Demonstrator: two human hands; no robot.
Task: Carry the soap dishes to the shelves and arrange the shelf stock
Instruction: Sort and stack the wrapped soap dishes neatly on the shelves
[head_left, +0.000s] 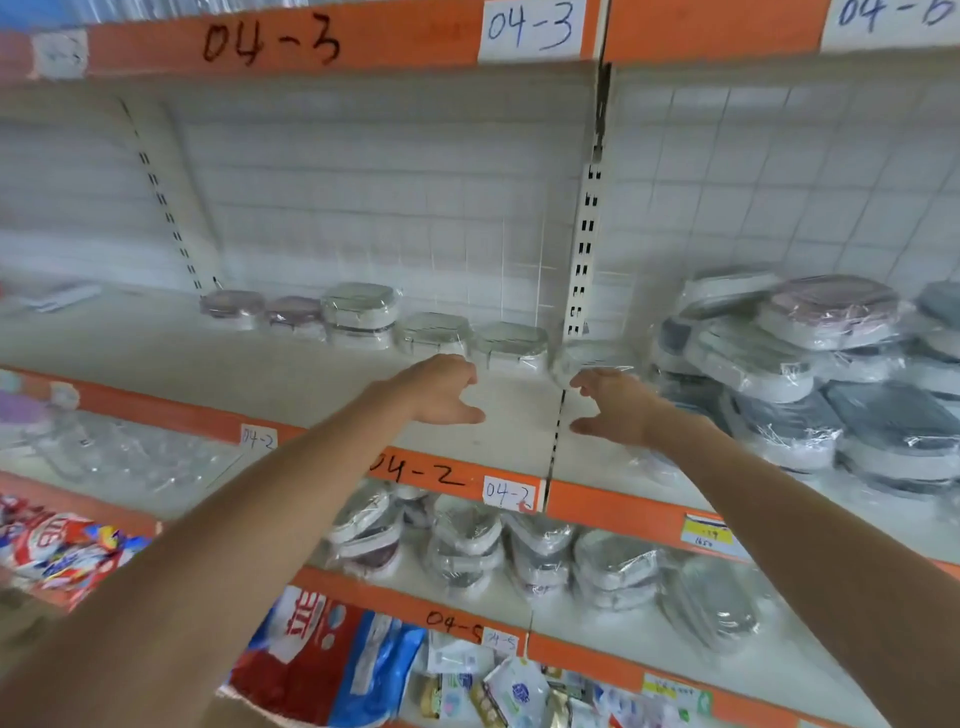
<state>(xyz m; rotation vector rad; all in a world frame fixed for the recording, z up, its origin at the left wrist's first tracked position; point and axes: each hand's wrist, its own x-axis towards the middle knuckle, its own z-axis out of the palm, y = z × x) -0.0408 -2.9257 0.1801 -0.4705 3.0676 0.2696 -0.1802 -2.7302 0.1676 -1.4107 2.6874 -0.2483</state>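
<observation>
Shelf; soap dish beyond grip

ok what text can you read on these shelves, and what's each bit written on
"04-3" handwritten on the top orange shelf strip
"04-3" on the white paper tag on that strip
"04-2" handwritten on the middle orange shelf strip
"04-2" on the white tag beside it
"04-2" on the small white tag further left
"04-5" on the lower orange strip, and on its tag
Yellow price label, the top right tag and the bag print: not readable
</observation>
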